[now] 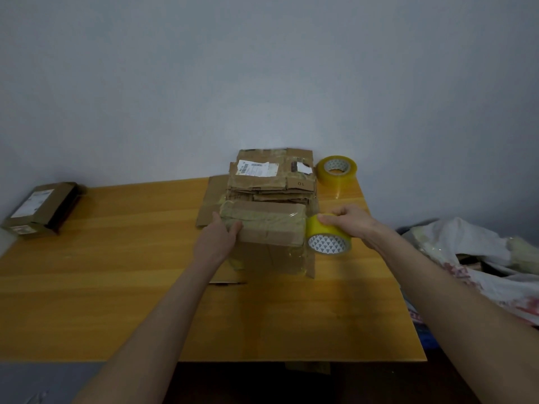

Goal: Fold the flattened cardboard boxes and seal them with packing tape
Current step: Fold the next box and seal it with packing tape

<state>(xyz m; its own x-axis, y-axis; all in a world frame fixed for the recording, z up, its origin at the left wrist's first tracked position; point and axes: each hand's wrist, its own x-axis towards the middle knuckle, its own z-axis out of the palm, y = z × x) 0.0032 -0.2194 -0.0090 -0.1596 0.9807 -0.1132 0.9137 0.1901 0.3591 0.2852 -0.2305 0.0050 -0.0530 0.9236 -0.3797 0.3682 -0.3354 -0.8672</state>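
Box lengthwise left-right between hands

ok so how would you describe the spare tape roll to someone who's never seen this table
Take the wooden table and go to its far right corner, by the wall. Right of the stack of flattened cardboard lies a yellowish tape roll, untouched. The other roll is nearer, gripped by the right hand beside the folded box.

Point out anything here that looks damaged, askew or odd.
The flattened boxes stacked at the back of the table are worn: torn labels, ragged flaps, edges not lined up. The box the left hand holds carries wrinkled tape. The right hand grips a tape roll beside it. Nothing spilled.
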